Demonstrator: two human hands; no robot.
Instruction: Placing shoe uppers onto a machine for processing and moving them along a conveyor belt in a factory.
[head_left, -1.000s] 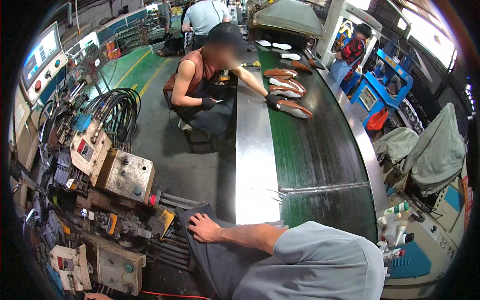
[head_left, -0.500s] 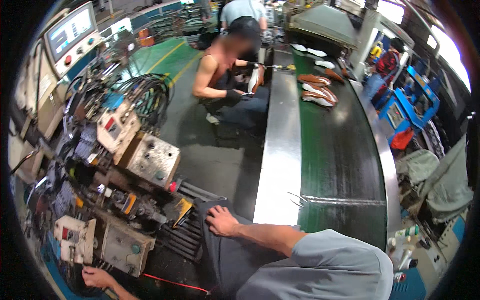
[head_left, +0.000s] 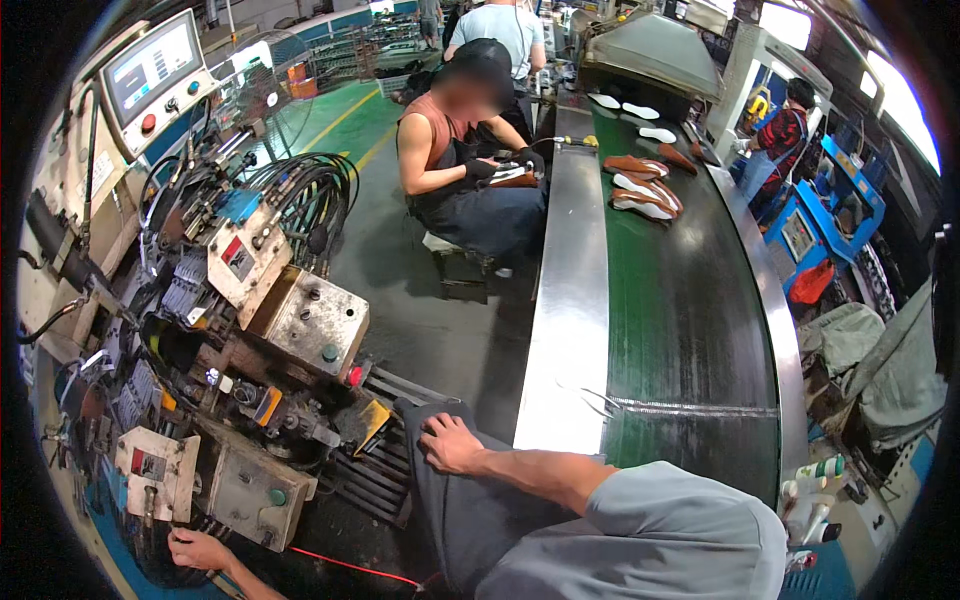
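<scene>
My right hand (head_left: 451, 443) lies on my grey-trousered knee (head_left: 435, 500), its fingers somewhat spread and holding nothing. At the lower left, my left hand (head_left: 203, 550) is beside the front of a worn machine, just below a cream plate with a red-and-white label (head_left: 153, 466). Its fingers are curled together near the hoses and fittings there; what they grip, if anything, cannot be made out. Close to that hand stands a stained metal box with a green button (head_left: 277, 497).
A conveyor belt (head_left: 690, 330) with a shiny metal edge (head_left: 565, 330) runs along my right, bearing brown-and-white shoe parts (head_left: 645, 197) at its far end. Across from me a seated co-worker (head_left: 465, 175) in gloves handles a shoe. A control screen (head_left: 150, 80) stands far left.
The co-worker has lowered the shoe from upright to the lap, head bent. My view has shifted slightly; both my hands stay at the same places.
</scene>
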